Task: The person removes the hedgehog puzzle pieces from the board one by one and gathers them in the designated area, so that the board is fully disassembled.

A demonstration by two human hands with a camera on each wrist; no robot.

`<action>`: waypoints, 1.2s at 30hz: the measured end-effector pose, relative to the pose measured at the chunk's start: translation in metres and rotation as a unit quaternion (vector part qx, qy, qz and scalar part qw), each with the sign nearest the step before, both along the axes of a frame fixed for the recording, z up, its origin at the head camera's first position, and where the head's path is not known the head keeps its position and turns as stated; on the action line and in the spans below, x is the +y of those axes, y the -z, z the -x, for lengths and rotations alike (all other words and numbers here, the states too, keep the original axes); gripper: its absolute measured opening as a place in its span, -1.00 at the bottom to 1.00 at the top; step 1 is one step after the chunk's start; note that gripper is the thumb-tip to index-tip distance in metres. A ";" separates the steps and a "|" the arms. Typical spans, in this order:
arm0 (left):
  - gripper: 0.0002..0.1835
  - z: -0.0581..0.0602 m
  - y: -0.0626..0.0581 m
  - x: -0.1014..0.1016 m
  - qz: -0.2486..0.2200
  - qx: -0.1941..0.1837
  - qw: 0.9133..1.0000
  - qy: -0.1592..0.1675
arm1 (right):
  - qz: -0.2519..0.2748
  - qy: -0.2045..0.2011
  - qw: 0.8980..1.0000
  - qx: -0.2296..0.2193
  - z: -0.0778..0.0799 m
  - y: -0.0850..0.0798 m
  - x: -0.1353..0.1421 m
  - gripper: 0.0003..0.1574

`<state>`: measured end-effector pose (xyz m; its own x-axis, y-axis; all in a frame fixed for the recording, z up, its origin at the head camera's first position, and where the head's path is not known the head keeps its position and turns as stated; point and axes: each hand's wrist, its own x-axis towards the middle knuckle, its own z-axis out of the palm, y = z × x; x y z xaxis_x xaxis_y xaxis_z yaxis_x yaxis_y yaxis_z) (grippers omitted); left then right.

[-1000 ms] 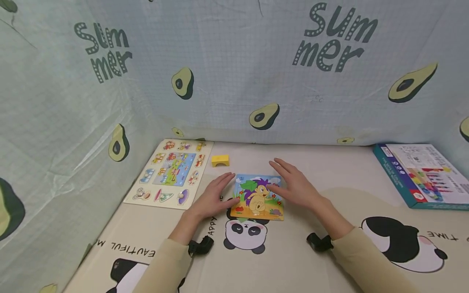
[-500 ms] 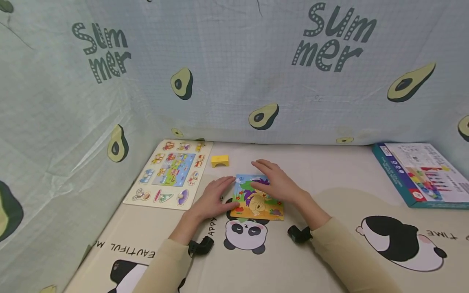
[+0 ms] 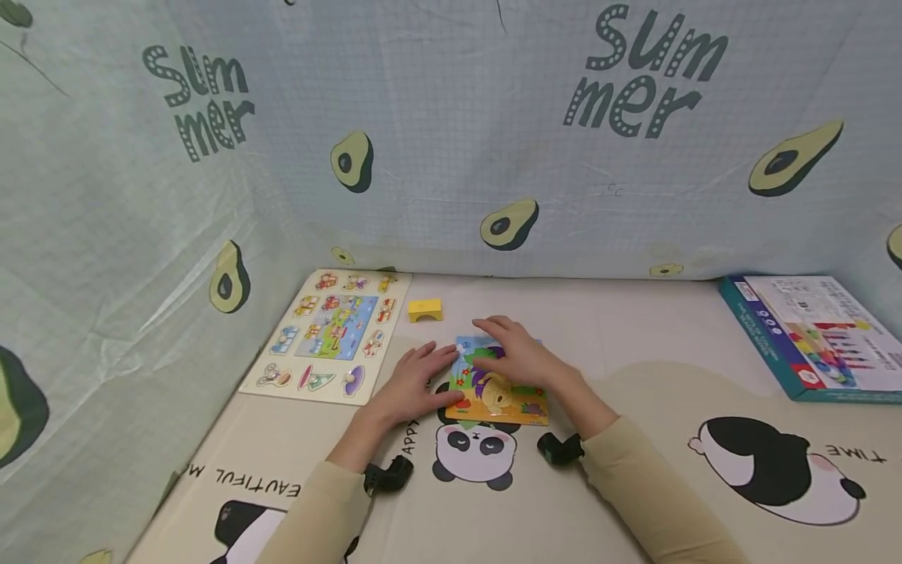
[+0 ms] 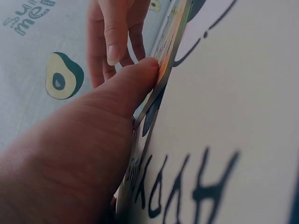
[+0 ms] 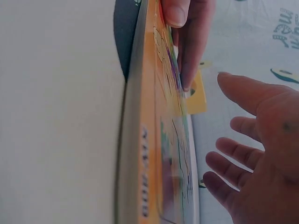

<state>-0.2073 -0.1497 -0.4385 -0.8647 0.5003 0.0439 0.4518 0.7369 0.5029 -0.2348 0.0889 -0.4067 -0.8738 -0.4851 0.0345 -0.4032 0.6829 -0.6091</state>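
Observation:
A flat picture board with a purple hedgehog on it lies on the table in front of me, its top right part covered by my right hand. My left hand is at the board's left side, fingers spread and fairly straight. In the left wrist view, the left thumb rests on the board's edge. Above the board hovers my right hand, fingers loosely extended. The right wrist view shows that hand apart from the board's surface, holding nothing.
A yellow arch block sits behind the board. To the left lies a peg puzzle with small vehicle and toy pictures. A teal box stands at the far right. A printed cloth wall closes off the back.
My right hand has moved left from the board's right edge to over its upper middle. The left hand and the board have stayed nearly where they were.

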 end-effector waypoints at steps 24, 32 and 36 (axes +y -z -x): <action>-0.21 -0.003 0.000 0.004 -0.001 -0.003 1.000 -0.004 | -0.049 0.021 0.998 -0.030 -0.002 0.004 -0.013 -0.15; -0.20 -0.007 -0.003 0.008 0.005 0.003 1.000 -0.005 | -0.057 0.035 0.997 -0.035 -0.003 0.004 -0.011 -0.21; -0.21 -0.007 -0.003 0.008 0.001 -0.005 1.000 -0.001 | -0.061 0.041 0.997 -0.033 -0.003 0.005 -0.011 -0.24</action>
